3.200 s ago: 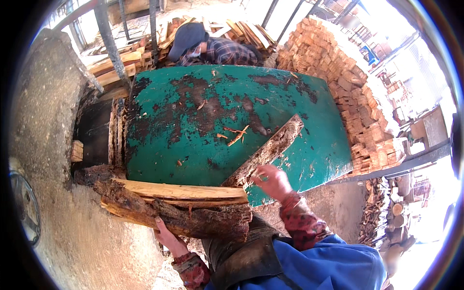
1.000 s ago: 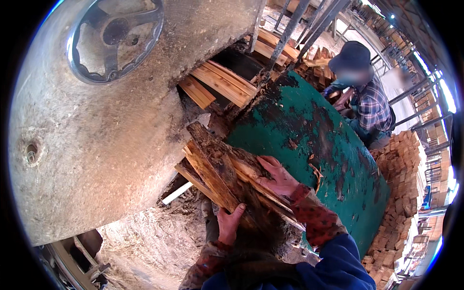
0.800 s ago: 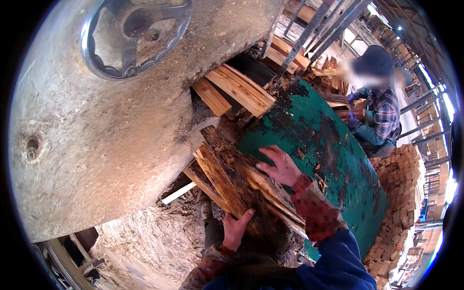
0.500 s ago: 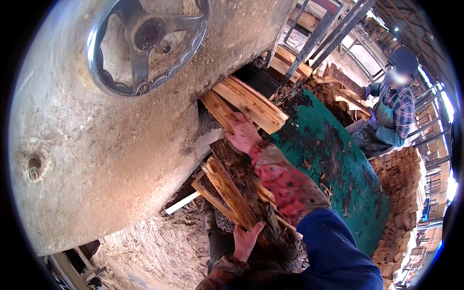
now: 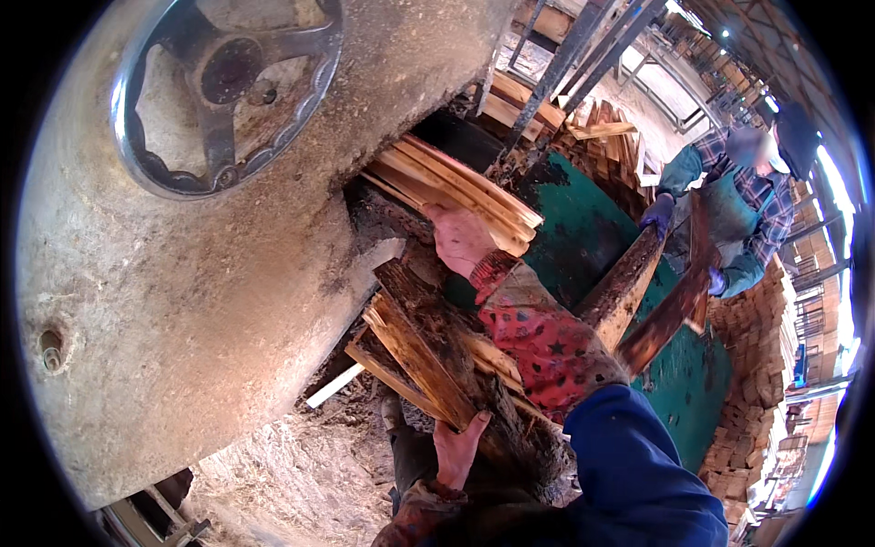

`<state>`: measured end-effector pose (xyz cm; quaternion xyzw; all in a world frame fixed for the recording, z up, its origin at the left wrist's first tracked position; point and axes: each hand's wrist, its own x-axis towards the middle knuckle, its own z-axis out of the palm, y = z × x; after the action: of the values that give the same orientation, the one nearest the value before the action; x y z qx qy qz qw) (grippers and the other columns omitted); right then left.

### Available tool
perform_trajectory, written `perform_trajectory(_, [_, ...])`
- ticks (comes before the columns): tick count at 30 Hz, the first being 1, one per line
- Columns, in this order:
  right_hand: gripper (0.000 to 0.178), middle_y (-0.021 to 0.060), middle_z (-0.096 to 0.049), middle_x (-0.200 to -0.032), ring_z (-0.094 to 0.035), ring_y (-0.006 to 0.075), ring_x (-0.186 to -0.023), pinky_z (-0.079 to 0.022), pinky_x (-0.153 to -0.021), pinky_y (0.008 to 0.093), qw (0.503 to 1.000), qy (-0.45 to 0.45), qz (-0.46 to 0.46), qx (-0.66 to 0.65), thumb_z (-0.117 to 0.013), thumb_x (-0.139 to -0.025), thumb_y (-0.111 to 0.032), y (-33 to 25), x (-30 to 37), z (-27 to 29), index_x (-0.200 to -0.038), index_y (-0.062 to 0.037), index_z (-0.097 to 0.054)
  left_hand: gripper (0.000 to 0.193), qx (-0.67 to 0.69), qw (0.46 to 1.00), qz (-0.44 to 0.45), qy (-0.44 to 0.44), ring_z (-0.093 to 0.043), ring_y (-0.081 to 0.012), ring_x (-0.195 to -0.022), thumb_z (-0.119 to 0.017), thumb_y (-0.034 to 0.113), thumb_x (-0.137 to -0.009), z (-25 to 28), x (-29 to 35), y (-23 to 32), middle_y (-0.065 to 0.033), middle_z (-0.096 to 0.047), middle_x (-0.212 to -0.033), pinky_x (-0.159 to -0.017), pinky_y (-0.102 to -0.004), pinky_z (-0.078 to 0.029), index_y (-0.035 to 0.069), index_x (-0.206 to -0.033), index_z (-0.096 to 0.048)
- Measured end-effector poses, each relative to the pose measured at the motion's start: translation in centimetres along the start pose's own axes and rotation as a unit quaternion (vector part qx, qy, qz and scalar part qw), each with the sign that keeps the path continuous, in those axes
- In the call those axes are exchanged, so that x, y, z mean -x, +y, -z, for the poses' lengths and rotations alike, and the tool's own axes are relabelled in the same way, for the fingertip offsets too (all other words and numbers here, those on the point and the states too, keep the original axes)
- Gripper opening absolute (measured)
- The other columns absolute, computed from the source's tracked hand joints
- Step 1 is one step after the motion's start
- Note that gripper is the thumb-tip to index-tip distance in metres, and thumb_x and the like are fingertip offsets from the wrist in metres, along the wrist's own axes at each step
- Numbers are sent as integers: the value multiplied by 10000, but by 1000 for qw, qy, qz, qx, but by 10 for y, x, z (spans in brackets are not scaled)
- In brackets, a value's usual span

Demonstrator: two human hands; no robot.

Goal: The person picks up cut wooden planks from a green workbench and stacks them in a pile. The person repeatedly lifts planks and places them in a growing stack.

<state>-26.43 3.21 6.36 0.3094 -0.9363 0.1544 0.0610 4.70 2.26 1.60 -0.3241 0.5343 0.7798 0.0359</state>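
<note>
planks [image 5: 465,187] now closed up, right hand [image 5: 462,239] touching, grip unclear (left hand [image 5: 456,450] holds slabs [image 5: 417,354]).

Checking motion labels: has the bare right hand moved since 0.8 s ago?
Yes: right hand moved closer to the grey, round metal handwheel, at the pale wooden planks.

"What color is the table [image 5: 693,397]?"
"Green, and dark in places."
"Is anything on it?"
"Two long rough boards [image 5: 673,314] slant over it. I can't tell if they're touching it."
</note>
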Motion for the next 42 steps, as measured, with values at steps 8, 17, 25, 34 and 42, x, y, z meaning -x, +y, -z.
perform_trajectory(8, [363, 231, -621, -827, -626, 324, -705, -483, -610, 372, 984, 57, -67, -156, -549, -788, -15, 38, 82, 49, -1144, 8, -618, 537, 37, 999, -16, 0, -588, -159, -943, -804, 203, -776, 0, 0, -13, -90, -643, -1078, -841, -299, -478, -61, -1170, -552])
perform_trajectory(17, [308, 85, -682, -1007, -608, 125, -864, -487, -729, 264, 911, 35, -166, -375, -568, -894, -17, 33, 279, 109, -1197, 23, -604, 595, 57, 998, -19, -8, -555, -204, -1041, -773, 229, -795, 0, 0, -19, -115, -604, -1161, -931, -333, -439, -71, -1241, -516])
perform_trajectory(25, [346, 155, -646, -1052, -619, 253, -945, -494, -806, 347, 901, -64, -266, -335, -614, -861, -68, -14, 399, 139, -1194, 21, -595, 685, 97, 994, -9, -47, -523, -226, -1096, -705, 297, -861, -5, 8, -17, -141, -515, -1277, -959, -366, -428, -46, -1361, -385])
perform_trajectory(34, [389, 192, -612, -1029, -613, 371, -926, -515, -778, 438, 951, -17, -216, -219, -660, -830, -123, 14, 418, 150, -1200, -22, -594, 717, 93, 995, 15, -43, -525, -243, -1110, -694, 387, -862, 0, 10, -20, -139, -502, -1284, -922, -391, -455, -23, -1364, -388])
perform_trajectory(42, [833, 167, -389, -1406, -362, 379, -1298, -390, -1021, 488, 950, -124, -276, 84, -763, -657, -138, 206, 412, 142, -1403, -92, -395, 749, 62, 997, 31, -23, -505, -233, -1144, -701, 424, -854, 5, 8, -27, -131, -485, -1319, -951, -391, -433, -13, -1371, -381])
